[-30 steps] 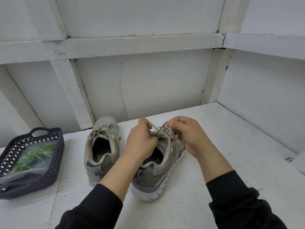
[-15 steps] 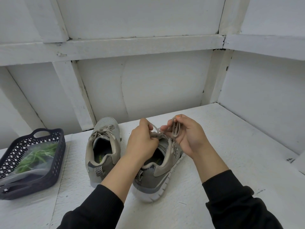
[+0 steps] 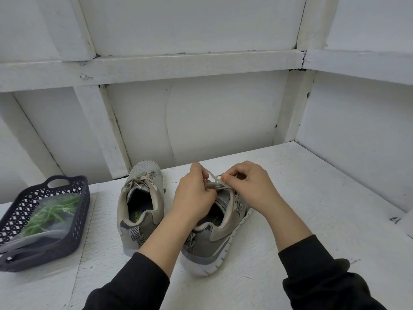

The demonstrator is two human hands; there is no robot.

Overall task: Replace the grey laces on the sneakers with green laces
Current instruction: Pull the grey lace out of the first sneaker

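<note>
At the centre of the frame, the grey lace (image 3: 218, 183) of the right-hand sneaker (image 3: 223, 227) was gripped by both hands. The left hand (image 3: 194, 195) was curled round the knot over the tongue, and a strand just beside it was pinched between thumb and forefinger of the right hand (image 3: 248, 186).

The step was judged to be the undoing of the bow. It would be done well if the shoe were steadied by the left hand while a free end, not a loop, was drawn outward by the right, so that the knot was not tightened. The lace should then be slackened eyelet by eyelet from the top.

The other sneaker (image 3: 143, 198), laced and tied in grey, was stood just to the left, apart from the hands.

At the lower left of the frame a dark perforated basket (image 3: 77, 229) was set on the white surface (image 3: 312, 198). A clear bag (image 3: 33, 233) was laid in it, and the green laces (image 3: 53, 211) were held inside that bag. Whether the bag was sealed could not be told.
</note>
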